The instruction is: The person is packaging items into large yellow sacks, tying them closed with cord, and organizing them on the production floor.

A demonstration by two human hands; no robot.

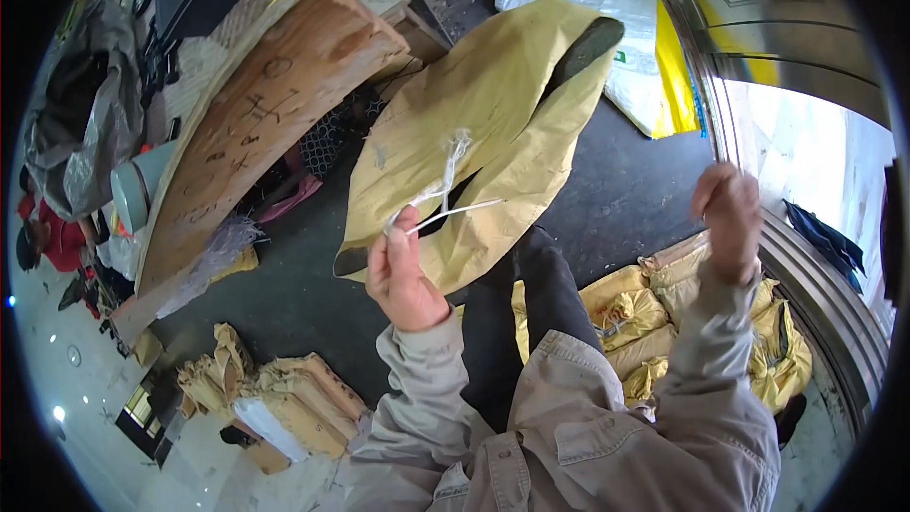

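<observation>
My left hand (400, 270) is raised in front of me, its fingers pinched on a thin white plastic string (442, 192) that runs up against a large yellow paper sack (493, 123). The sack stands tilted over my dark-trousered legs, with a dark opening at its top right. My right hand (728, 218) is lifted to the right, blurred, fingers curled closed; what it holds, if anything, I cannot tell.
A big wooden board (256, 123) leans at the left. Folded yellow sacks lie in a pile at my right (664, 322) and a bundled stack at the lower left (284, 398). A white and yellow woven bag (626, 28) lies beyond. A metal door frame (758, 47) curves at right.
</observation>
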